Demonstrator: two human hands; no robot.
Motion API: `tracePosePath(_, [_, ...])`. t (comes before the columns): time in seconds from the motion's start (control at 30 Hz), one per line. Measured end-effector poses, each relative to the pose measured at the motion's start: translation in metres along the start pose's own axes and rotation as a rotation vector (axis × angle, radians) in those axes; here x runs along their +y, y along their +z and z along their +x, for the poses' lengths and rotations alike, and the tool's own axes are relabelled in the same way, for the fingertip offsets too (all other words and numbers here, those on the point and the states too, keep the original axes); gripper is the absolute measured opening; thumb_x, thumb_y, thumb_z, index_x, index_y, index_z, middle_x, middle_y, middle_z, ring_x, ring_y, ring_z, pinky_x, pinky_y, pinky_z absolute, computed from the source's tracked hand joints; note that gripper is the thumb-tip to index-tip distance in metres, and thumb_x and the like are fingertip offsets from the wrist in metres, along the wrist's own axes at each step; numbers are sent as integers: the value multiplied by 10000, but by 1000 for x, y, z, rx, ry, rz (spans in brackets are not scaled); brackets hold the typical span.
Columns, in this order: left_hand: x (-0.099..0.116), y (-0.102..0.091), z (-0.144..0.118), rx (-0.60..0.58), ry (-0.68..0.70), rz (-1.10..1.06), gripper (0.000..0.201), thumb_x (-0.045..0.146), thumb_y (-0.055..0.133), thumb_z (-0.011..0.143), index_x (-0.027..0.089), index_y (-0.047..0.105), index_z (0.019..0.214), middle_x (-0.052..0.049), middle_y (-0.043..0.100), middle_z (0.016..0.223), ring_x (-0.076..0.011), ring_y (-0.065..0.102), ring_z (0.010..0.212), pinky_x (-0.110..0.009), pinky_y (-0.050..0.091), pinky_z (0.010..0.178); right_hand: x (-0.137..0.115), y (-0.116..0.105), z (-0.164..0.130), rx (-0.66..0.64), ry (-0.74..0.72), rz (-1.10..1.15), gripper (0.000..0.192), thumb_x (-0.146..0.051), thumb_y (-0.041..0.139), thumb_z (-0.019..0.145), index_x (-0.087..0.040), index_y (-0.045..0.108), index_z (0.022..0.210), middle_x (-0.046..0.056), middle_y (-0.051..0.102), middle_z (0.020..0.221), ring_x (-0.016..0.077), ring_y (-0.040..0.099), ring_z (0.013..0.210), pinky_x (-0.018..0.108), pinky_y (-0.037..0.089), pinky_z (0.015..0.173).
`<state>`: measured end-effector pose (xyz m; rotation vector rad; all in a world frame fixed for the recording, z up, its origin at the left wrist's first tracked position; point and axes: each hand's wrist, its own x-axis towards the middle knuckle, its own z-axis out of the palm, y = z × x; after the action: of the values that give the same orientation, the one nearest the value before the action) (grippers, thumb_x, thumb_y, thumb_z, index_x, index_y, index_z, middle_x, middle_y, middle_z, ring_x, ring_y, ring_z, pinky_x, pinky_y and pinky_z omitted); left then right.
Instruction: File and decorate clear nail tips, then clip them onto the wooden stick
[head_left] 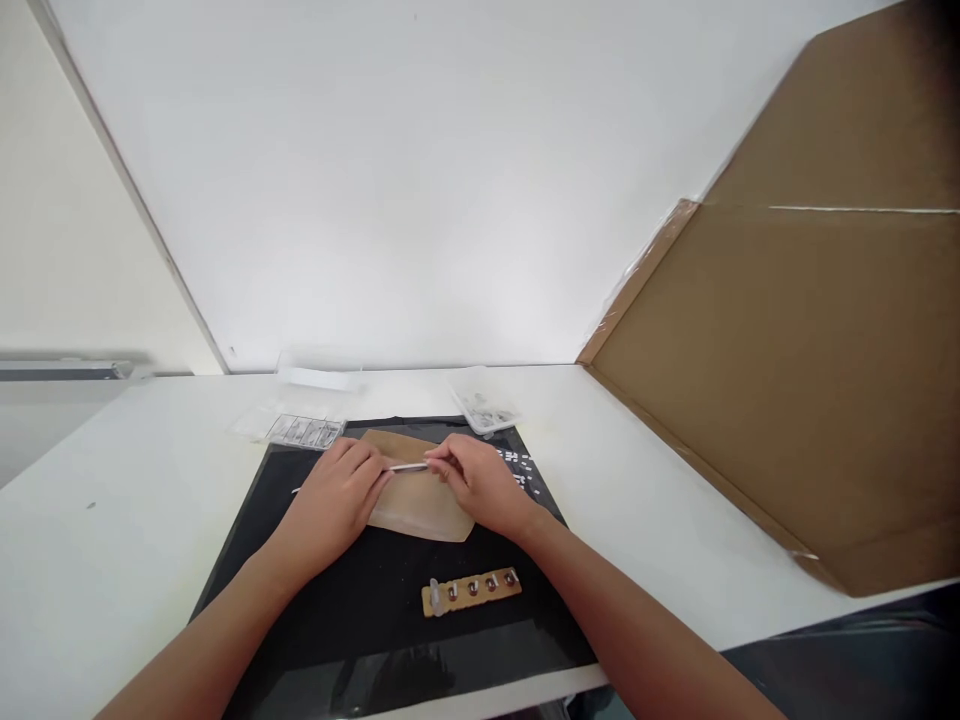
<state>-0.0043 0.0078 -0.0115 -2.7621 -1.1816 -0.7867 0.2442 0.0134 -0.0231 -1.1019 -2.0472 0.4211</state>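
Note:
My left hand [337, 495] and my right hand [480, 485] meet over a tan, translucent sheet [420, 510] lying on a black mat [375, 590]. Both pinch a thin silvery stick [407, 466] held level between them, the left at its left part, the right at its right end. The sheet lies partly under both hands. Nearer to me on the mat lies a small wooden strip [472, 590] with a row of several small round pieces, and a clear piece at its left end.
Clear plastic compartment boxes [300, 428] and a clear tray of small parts [486, 405] stand beyond the mat. Small white bits [520, 465] lie at the mat's right. A large cardboard panel [810, 370] leans on the white table [112, 520] at right.

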Motion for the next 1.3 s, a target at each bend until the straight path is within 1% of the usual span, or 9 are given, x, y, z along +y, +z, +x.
tracePosePath(0.13, [7, -2, -1, 91, -66, -125, 247, 289, 437, 1095, 175, 653, 1126, -77, 698, 1041, -205, 654, 930, -323, 497, 807, -13, -2, -2, 115, 86, 180, 138, -297, 501, 1063, -218, 582, 983, 11, 708, 822, 145, 672, 684, 293, 531, 691])
tracePosePath(0.2, [12, -4, -1, 120, -79, -212, 227, 299, 472, 1087, 187, 668, 1109, -56, 719, 974, -190, 675, 898, -302, 502, 799, -21, -2, -4, 139, 79, 191, 144, -318, 492, 1068, -226, 566, 985, 7, 698, 822, 138, 664, 661, 287, 527, 667])
tracePosePath(0.4, [30, -10, 0, 179, -187, -422, 197, 276, 550, 1050, 208, 731, 1091, 1, 726, 737, -162, 689, 721, -277, 518, 731, -29, 0, -6, 229, -46, -73, 142, -298, 468, 1077, -235, 570, 1000, 30, 707, 850, 173, 673, 753, 325, 504, 718])
tracePosePath(0.6, [38, -9, -1, 146, -226, -635, 226, 313, 583, 1041, 229, 783, 1102, -5, 779, 788, -144, 736, 657, -267, 561, 728, -30, 6, -3, 298, -136, -291, 109, -246, 474, 1067, -225, 543, 986, 62, 720, 889, 217, 655, 807, 372, 455, 753])
tracePosePath(0.77, [42, -5, -2, 205, -248, -638, 250, 287, 573, 1043, 214, 812, 1051, -7, 769, 704, -161, 751, 663, -278, 583, 726, -34, 7, -5, 260, -101, -244, 94, -258, 478, 1069, -227, 540, 1007, 58, 720, 914, 215, 661, 825, 365, 448, 741])
tracePosePath(0.93, [45, -7, 0, 223, -239, -623, 265, 289, 565, 1048, 226, 811, 1124, -19, 797, 794, -137, 728, 614, -263, 584, 684, -37, 10, -5, 239, -155, -264, 111, -219, 467, 1063, -238, 520, 967, 29, 715, 849, 200, 666, 804, 367, 411, 745])
tracePosePath(1.1, [44, -8, 0, 223, -213, -584, 253, 287, 584, 1041, 224, 803, 1150, 17, 727, 616, -152, 711, 607, -283, 571, 709, -39, 11, -3, 313, -121, -257, 117, -193, 461, 1055, -239, 495, 953, 16, 706, 812, 193, 660, 762, 371, 376, 739])
tracePosePath(1.23, [44, -6, -1, 224, -209, -597, 245, 266, 583, 1041, 230, 800, 1150, 11, 760, 701, -133, 697, 585, -285, 566, 729, -42, 11, -3, 238, -153, -260, 132, -181, 469, 1038, -235, 483, 918, 3, 709, 789, 173, 657, 725, 370, 351, 741])
tracePosePath(1.3, [44, -6, -1, 228, -223, -613, 239, 267, 585, 1041, 234, 801, 1138, 16, 757, 705, -127, 693, 574, -282, 562, 720, -44, 10, -2, 275, -131, -287, 143, -180, 464, 1038, -232, 485, 906, -3, 708, 771, 162, 655, 702, 373, 338, 744])
